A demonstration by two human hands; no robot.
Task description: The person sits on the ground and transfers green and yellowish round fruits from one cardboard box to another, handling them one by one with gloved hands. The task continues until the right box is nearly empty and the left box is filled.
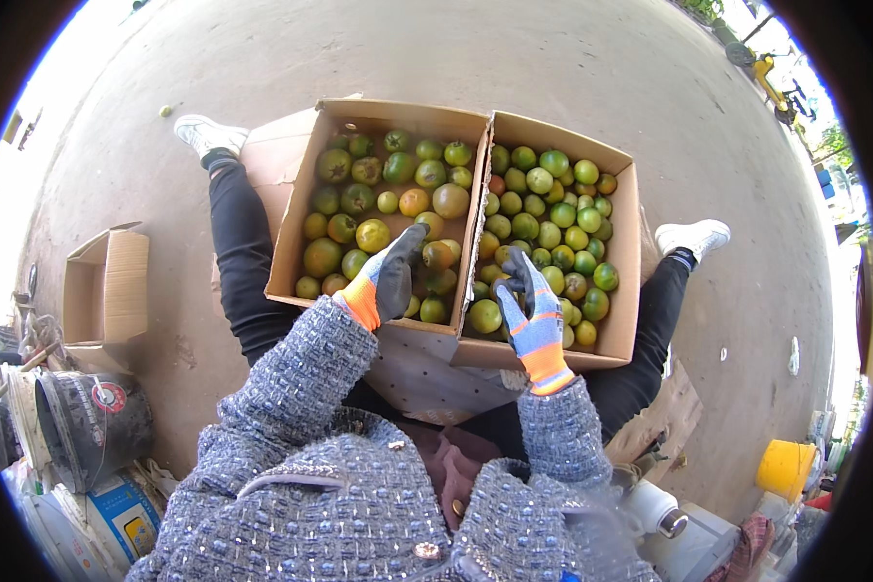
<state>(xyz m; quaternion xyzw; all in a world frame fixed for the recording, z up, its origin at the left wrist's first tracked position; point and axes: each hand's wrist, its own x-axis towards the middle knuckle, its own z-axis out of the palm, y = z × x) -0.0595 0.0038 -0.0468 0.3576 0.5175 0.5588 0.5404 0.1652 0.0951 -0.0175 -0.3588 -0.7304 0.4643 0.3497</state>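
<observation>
Two open cardboard boxes of green and orange-tinged tomatoes stand side by side between my outstretched legs. In a blue, orange and black work glove, my left hand (393, 280) is over the near right part of the left box (378, 309); its fingers point away, and whether it grips anything is hidden. My right hand (532, 313), gloved alike, hovers at the near left part of the right box (626, 291), fingers apart and bent, nothing seen in it. A pale green tomato (485, 316) lies just left of it. Larger tomatoes, one of them yellowish (372, 236), lie in the left box.
An open cardboard box (125, 287) stands on the concrete floor at left, above a black bucket (94, 422) and other tubs. One small green fruit (165, 111) lies beyond my left shoe. At lower right are a white bottle (655, 505) and a yellow bucket (786, 469).
</observation>
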